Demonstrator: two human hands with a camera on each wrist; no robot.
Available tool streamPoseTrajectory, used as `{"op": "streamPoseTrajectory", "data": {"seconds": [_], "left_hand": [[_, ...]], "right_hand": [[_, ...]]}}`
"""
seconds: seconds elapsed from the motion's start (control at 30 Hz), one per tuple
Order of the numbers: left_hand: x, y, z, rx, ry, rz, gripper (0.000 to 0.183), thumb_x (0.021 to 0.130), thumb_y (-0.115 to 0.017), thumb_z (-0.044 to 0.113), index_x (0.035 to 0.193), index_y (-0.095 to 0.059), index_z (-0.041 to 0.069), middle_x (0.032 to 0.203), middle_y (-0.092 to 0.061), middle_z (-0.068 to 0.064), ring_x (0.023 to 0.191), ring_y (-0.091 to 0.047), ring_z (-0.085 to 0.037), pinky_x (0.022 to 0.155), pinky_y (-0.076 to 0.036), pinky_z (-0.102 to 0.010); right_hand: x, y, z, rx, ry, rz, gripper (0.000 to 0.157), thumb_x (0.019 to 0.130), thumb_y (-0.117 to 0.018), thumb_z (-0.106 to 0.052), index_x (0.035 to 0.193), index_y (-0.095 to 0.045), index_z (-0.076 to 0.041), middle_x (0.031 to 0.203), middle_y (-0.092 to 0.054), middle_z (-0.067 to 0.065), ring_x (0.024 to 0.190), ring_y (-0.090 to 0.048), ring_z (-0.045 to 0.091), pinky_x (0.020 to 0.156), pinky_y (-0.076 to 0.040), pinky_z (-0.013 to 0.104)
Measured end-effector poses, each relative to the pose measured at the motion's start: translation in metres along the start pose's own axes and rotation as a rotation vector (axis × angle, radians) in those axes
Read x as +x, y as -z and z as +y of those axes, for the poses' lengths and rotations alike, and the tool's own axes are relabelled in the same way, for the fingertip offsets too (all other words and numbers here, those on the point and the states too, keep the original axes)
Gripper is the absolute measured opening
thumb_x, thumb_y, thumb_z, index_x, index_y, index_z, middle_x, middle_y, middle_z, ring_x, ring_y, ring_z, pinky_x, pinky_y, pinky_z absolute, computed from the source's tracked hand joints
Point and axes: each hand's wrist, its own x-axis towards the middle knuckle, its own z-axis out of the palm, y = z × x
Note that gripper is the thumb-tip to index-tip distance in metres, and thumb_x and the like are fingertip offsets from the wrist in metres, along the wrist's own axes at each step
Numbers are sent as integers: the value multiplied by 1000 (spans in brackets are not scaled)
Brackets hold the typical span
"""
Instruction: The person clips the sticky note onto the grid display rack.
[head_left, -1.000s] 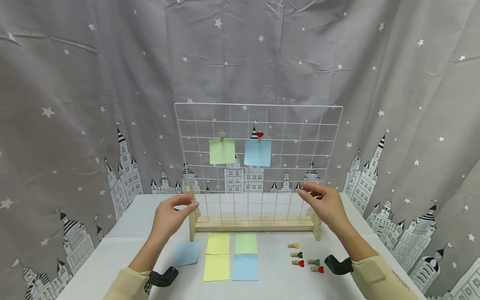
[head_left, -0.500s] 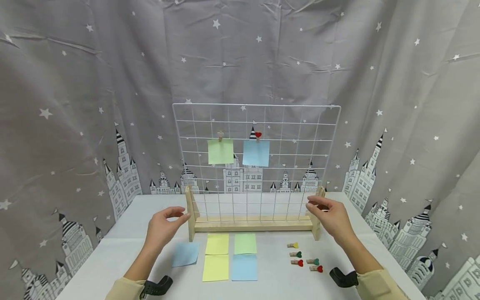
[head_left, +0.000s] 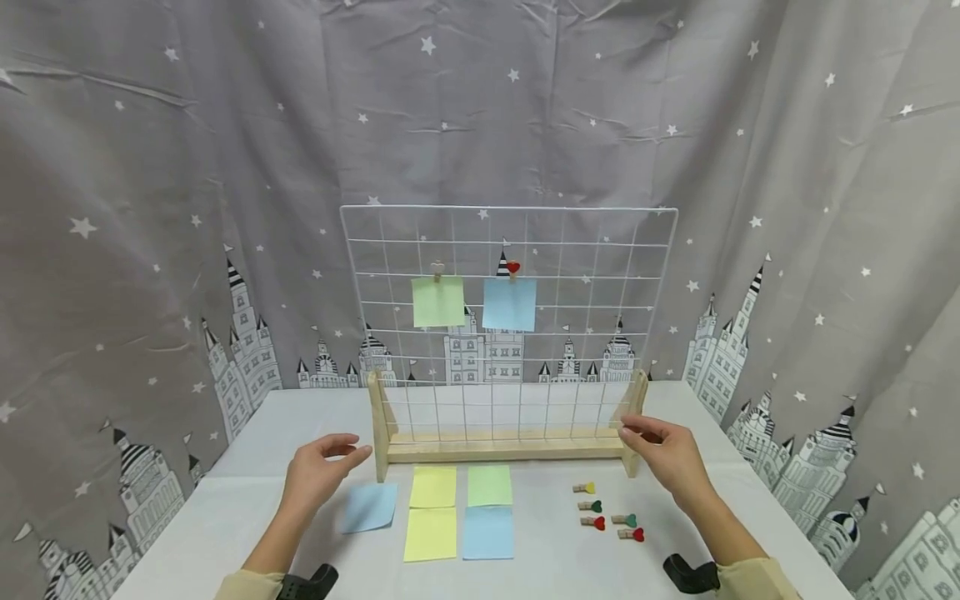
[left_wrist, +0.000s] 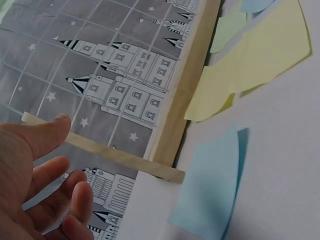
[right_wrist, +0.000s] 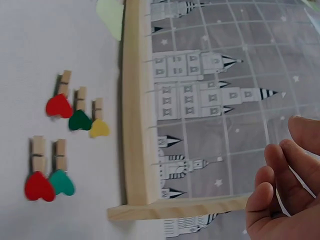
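My left hand (head_left: 318, 473) hovers left of the wooden stand (head_left: 480, 451), fingers loosely bent and holding nothing. Just below it in the head view lies a blue sticky note (head_left: 370, 507) with a lifted edge. My right hand (head_left: 667, 454) is beside the stand's right foot, fingers relaxed, also holding nothing. Several small wooden clothespins with hearts, such as a red-heart clothespin (head_left: 592, 522), lie to its left. On the white wire grid (head_left: 592, 275) a green note (head_left: 438, 302) hangs from a pale-heart clothespin (head_left: 437, 271), and a blue note (head_left: 509, 305) from a red-heart clothespin (head_left: 513, 268).
Two yellow notes (head_left: 430, 535), a green note (head_left: 489, 486) and another blue note (head_left: 487, 533) lie on the white table (head_left: 555, 575) before the stand. A grey curtain (head_left: 480, 100) with stars and castles hangs behind.
Both hands have moved down and slightly outward, away from the grid's sides toward the table. The notes and clothespins stay where they were; the head view has shifted slightly.
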Motion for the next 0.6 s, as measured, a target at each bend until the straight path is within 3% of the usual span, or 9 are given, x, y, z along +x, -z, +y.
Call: {"op": "streamPoseTrajectory", "data": {"seconds": [0.13, 0.33, 0.43, 0.6], "left_hand": [[-2, 1, -8, 4, 6, -8, 64, 87, -78, 52, 127, -69, 4, 116, -73, -17, 117, -62, -37, 87, -53, -44], [-3, 1, -17, 13, 21, -19, 63, 85, -81, 51, 126, -70, 4, 114, -74, -15, 112, -63, -33, 76, -49, -30], [-3, 0, -20, 6, 36, -29, 63, 86, -81, 49, 127, -69, 4, 115, -73, -16, 113, -63, -33, 80, -50, -36], [-4, -4, -26, -4, 59, -37, 65, 85, -81, 49, 129, -68, 4, 122, -71, -21, 121, -59, -39, 96, -48, -55]], "right_hand": [[0, -1, 10, 18, -24, -7, 45, 100, -70, -30, 137, -66, -6, 142, -63, 17, 124, -58, 27, 85, -49, 14], [0, -2, 19, 27, -41, -7, 45, 99, -70, -30, 137, -66, -5, 142, -63, 17, 124, -59, 26, 87, -51, 17], [0, -3, 23, 24, -55, -3, 45, 99, -71, -30, 136, -67, -5, 142, -63, 17, 122, -60, 24, 91, -53, 24], [0, -4, 30, 27, -94, -15, 44, 98, -72, -31, 134, -68, -5, 141, -63, 18, 116, -63, 22, 91, -55, 33]]}}
